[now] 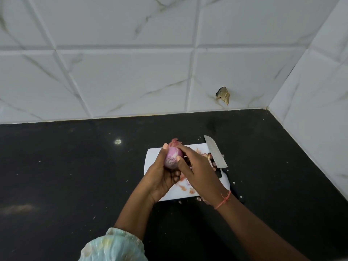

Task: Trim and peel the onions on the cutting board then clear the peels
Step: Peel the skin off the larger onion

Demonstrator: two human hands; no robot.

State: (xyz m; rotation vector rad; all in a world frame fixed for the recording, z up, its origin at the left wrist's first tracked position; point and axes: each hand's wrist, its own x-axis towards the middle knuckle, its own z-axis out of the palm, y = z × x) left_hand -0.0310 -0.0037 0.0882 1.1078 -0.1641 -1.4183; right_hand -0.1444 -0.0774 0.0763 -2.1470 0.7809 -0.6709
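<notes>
My left hand [162, 172] grips a purple onion [172, 158] from below and lifts it above the white cutting board [152, 155]. The onion's cut face points toward me, and a tuft of dry skin [175, 141] sticks up at its far end. My right hand [197, 166] pinches the onion from the right, thumb and forefinger on its skin. Loose peels [183, 187] lie scattered on the board. A knife [214, 151] rests on the board's right side, blade pointing away from me, its black handle partly hidden behind my right hand.
The board sits on a dark countertop [75, 176] near the corner of white marble-tiled walls [131, 72]. Small peel scraps [199, 199] lie on the counter by the board's near edge. A chipped patch [223, 95] marks the back wall.
</notes>
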